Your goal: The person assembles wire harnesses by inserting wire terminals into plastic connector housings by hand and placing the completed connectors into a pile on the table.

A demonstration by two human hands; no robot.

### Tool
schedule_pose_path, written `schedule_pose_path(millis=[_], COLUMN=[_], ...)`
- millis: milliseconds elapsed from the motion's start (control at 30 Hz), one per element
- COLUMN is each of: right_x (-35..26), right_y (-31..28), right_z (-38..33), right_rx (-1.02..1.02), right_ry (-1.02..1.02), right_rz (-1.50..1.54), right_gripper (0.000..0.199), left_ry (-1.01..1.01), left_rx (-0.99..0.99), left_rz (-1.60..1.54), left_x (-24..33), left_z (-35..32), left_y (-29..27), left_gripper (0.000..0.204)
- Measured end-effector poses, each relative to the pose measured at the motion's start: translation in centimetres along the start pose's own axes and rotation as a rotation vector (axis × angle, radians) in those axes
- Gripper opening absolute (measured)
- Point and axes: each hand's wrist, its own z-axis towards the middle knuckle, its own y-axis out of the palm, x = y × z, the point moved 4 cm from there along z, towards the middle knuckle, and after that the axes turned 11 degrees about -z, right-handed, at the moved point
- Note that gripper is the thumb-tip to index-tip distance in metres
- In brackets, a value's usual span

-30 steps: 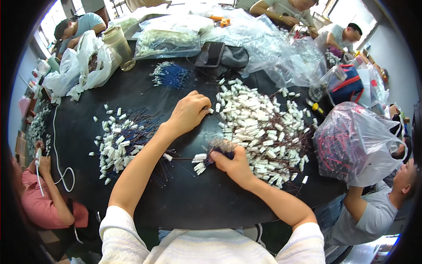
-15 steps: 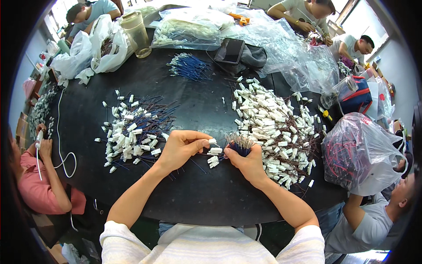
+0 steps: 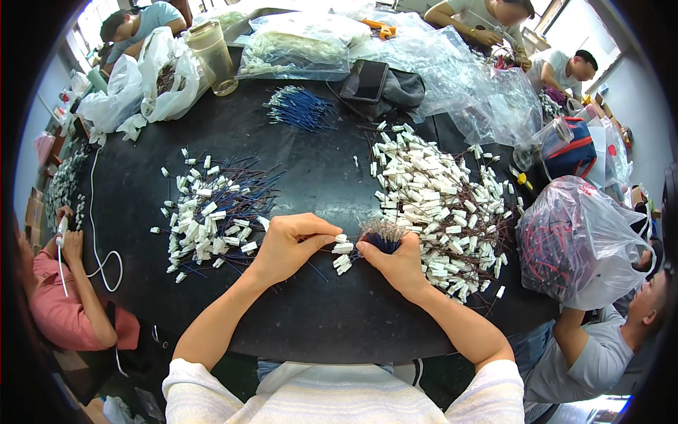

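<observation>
My left hand (image 3: 293, 244) is closed in a pinch, thumb against index finger, on a small white plastic connector (image 3: 340, 239). Closely below its fingertips are a few more white connectors (image 3: 342, 266), beside my right hand; whether wires join them to that hand I cannot tell. My right hand (image 3: 397, 267) is wrapped round an upright bundle of dark blue wires (image 3: 382, 239), whose bare metal tips fan out at the top. Left of my hands lies a pile of white connectors with blue and brown wires (image 3: 212, 208). A larger connector pile with brown wires (image 3: 445, 205) spreads beside my right hand.
On the black table (image 3: 304, 311), a loose blue wire bundle (image 3: 300, 107) lies farther off. A phone (image 3: 364, 81) rests on a dark pouch, near clear plastic bags (image 3: 452, 78). A full bag (image 3: 575, 244) stands right, a plastic jug (image 3: 213, 56) far left. Several people sit around.
My left hand has lowered slightly, bringing the pinched connector down close to the other white connectors. My right hand keeps its hold on the wire bundle. The whole view has shifted a little.
</observation>
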Motion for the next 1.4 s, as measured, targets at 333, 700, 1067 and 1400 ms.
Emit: schedule_pose_path(millis=[333,700,1067,1400], right_x=[0.3,0.0,0.6,-0.6], right_y=[0.1,0.6,-0.1,0.1], right_z=[0.1,-0.1,0.2,-0.2], right_rx=[-0.059,-0.082,-0.138,-0.163], right_ry=[-0.110,-0.104,0.049,-0.027], right_rz=[-0.088,0.043,0.205,0.036], right_gripper=[0.009,0.008,0.006,0.006], left_ry=[0.099,0.535,-0.169,-0.136], left_rx=[-0.065,-0.122,-0.029,-0.071], left_rz=[0.171,0.631,-0.112,-0.281], left_x=[1.2,0.1,0.8,0.1], left_z=[0.2,11.0,3.7,0.3], left_y=[1.0,2.2,0.1,-0.2], left_gripper=[0.013,0.016,0.011,0.017])
